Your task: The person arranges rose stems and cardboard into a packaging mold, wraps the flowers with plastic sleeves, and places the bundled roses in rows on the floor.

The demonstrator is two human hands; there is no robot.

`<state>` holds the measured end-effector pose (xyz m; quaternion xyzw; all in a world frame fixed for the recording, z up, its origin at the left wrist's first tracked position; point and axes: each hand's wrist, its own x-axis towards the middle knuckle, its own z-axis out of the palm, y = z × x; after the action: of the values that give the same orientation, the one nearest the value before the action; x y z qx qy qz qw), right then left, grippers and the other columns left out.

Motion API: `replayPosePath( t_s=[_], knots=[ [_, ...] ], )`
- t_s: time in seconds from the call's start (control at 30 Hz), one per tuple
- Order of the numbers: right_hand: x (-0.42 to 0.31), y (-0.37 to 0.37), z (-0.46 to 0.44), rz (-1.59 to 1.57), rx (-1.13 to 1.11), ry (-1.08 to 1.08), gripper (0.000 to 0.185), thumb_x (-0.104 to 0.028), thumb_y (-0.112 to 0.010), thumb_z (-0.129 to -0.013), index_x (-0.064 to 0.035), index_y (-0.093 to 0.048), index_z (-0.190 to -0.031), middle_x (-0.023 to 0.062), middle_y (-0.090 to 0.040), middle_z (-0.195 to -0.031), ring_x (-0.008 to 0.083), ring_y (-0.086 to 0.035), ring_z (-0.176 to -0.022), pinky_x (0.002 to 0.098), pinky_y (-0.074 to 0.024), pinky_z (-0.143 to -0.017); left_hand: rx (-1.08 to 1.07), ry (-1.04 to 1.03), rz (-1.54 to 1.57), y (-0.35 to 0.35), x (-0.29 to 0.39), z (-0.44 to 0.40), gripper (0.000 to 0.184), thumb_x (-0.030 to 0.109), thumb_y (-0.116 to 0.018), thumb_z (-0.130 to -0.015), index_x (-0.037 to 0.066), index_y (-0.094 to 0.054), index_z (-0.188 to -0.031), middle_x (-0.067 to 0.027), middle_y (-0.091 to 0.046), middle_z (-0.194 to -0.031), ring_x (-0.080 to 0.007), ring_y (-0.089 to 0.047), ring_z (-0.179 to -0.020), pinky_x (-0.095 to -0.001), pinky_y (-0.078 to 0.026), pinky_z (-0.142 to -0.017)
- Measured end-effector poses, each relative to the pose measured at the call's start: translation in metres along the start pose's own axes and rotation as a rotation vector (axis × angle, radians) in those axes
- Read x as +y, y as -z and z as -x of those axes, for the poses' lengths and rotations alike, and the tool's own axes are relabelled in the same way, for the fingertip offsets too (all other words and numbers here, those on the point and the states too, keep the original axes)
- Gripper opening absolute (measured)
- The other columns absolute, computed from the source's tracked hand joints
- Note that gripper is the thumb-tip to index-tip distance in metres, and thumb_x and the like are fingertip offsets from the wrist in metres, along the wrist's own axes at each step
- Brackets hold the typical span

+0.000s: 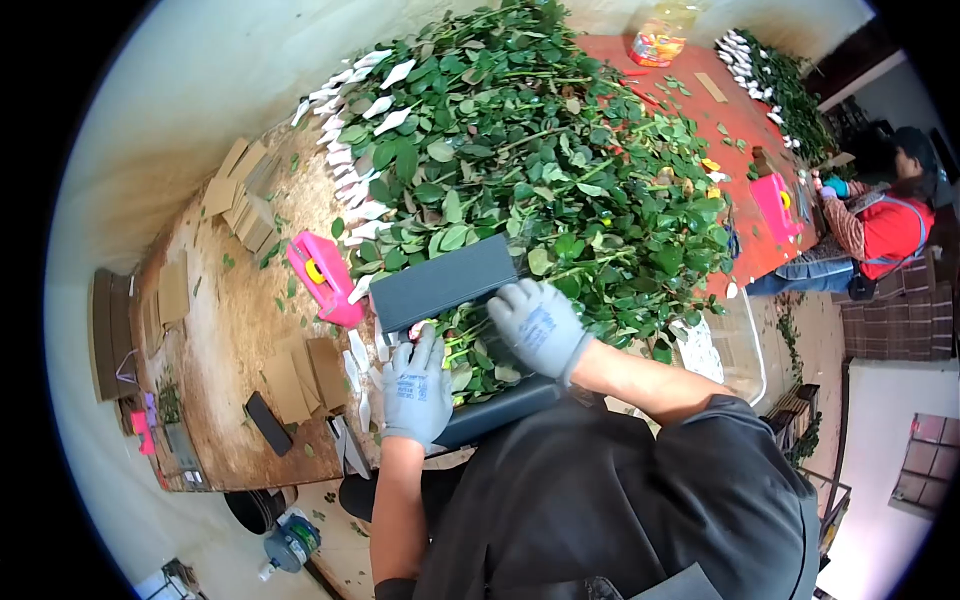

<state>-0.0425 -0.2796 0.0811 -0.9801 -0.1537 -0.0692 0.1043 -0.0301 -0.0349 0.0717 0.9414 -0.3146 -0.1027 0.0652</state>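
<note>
Between the dark panel [445, 282] and the dark padded edge [500, 412], you have a leafy bunch [472, 362], its pinkish head [418, 328] to the left and its long axis running roughly left to right. The pink dispenser [325, 280] holds a yellow roll [314, 271] (there's another pink one across the table). A clear bin [752, 345] at the right holds something white and crumpled.

Your gloved left hand [418, 390] points forward, fingertips by that head, fingers close together; your right hand [538, 325] reaches leftward, palm down, fingers bent beside the panel's right end. Whether either pinches anything, I can't tell.
</note>
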Motion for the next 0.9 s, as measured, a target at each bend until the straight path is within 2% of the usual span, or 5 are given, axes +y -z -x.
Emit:
replayPosePath(
  t_s=[0.5,0.6,0.73,0.8,0.9],
  knots=[
    [0.04,-0.034,0.0,0.101,-0.243,-0.061,0.017,-0.017,-0.058,-0.091,-0.0124,-0.07,-0.101,0.0084,-0.064,-0.106,0.0263,-0.06,-0.106,0.0407,-0.0489,-0.085,0.069,-0.069,0.015,-0.007,-0.004,-0.002,0.049,0.015,-0.067,-0.085,0.001,-0.064,-0.132,-0.0139,-0.053,-0.151,-0.031,-0.055,-0.114,-0.0465,-0.046,-0.098],
    [0.039,-0.021,0.006,-0.013,-0.106,-0.036,0.016,-0.017,-0.062,-0.088,-0.0109,-0.068,-0.102,0.0101,-0.064,-0.106,0.0296,-0.06,-0.106,0.0431,-0.0492,-0.087,0.206,-0.038,0.1,-0.007,-0.008,0.009,0.048,0.016,-0.067,-0.085,0.002,-0.065,-0.131,-0.0138,-0.056,-0.146,-0.0317,-0.054,-0.117,-0.0464,-0.045,-0.1],
    [0.025,-0.001,0.021,-0.125,0.149,0.022,0.031,-0.01,-0.069,-0.082,-0.0052,-0.064,-0.113,0.016,-0.062,-0.124,0.0365,-0.058,-0.117,0.0481,-0.0482,-0.099,0.562,0.259,0.208,-0.008,-0.001,0.058,0.046,0.019,-0.067,-0.09,0.0,-0.064,-0.132,-0.0156,-0.061,-0.138,-0.0354,-0.052,-0.124,-0.0492,-0.04,-0.109],
    [0.008,0.01,0.027,-0.207,0.195,0.06,0.032,-0.005,-0.069,-0.084,-0.0036,-0.064,-0.116,0.0171,-0.064,-0.121,0.0392,-0.061,-0.111,0.0492,-0.0497,-0.098,0.58,0.349,0.227,-0.024,0.002,0.091,0.05,0.018,-0.065,-0.094,-0.003,-0.057,-0.139,-0.0212,-0.061,-0.135,-0.0373,-0.055,-0.121,-0.0468,-0.043,-0.106],
    [-0.021,0.024,0.033,-0.335,0.163,0.147,0.031,-0.006,-0.072,-0.084,-0.0035,-0.065,-0.114,0.0159,-0.064,-0.119,0.0373,-0.061,-0.109,0.0462,-0.0509,-0.094,0.476,0.556,0.914,-0.075,0.023,0.139,0.055,0.019,-0.061,-0.1,-0.005,-0.043,-0.147,-0.0258,-0.063,-0.123,-0.0301,-0.065,-0.105,-0.036,-0.051,-0.09]
  ],
)
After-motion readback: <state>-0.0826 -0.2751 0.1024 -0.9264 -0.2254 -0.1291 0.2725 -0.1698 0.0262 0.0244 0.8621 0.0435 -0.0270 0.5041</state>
